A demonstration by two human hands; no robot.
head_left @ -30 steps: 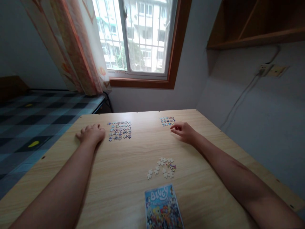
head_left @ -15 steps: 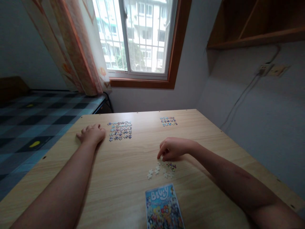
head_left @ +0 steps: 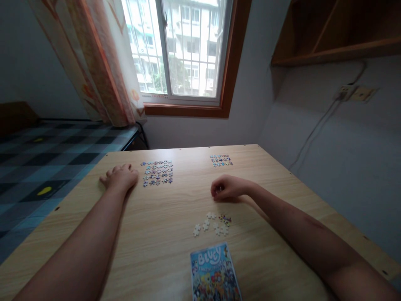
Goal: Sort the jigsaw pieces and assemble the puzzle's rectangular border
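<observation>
My left hand rests palm down on the table, fingers loosely spread, just left of a block of puzzle pieces laid in rows. Over the middle right of the table, my right hand is closed in a pinch; a small pale bit shows between its curled fingers, apparently a puzzle piece. Nearer me lie several loose pieces: pale, face-down ones and a few coloured ones. A smaller block of rowed pieces lies toward the far edge.
A blue box marked "Bluey" lies at the near side of the wooden table. To the left is a bed with a checked cover. A window is beyond the table; a wooden shelf hangs at upper right.
My right hand has lifted off the loose pieces and moved away from me, toward the smaller block, its fingers curled tighter. My left hand has stayed in place.
</observation>
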